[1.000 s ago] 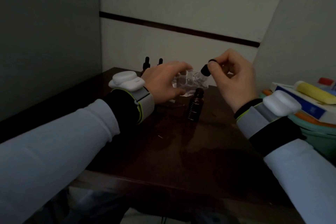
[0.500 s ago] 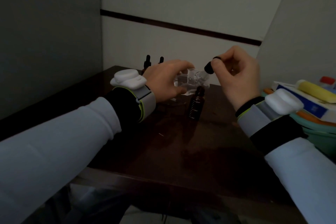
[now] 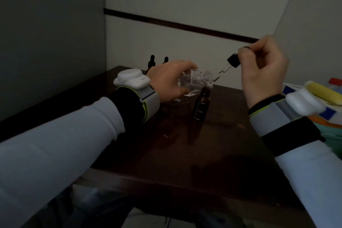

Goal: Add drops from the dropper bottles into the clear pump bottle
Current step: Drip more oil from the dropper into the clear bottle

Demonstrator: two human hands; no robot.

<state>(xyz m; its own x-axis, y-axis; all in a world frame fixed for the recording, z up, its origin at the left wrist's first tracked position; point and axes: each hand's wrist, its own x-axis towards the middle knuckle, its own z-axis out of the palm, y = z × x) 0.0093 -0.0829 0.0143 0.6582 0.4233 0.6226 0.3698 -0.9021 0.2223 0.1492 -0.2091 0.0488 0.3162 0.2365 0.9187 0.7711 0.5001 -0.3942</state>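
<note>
Clear plastic pump bottle [image 3: 194, 81], tilted at frame centre, gripped by left hand [image 3: 170, 81]; right hand [image 3: 262, 72] pinches black-capped glass dropper [image 3: 228, 65] beside its mouth.

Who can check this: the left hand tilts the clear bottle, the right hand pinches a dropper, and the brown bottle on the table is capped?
The head view shows the brown bottle uncapped, neck open. The left hand does tilt the clear bottle; the right hand pinches the dropper.
</note>
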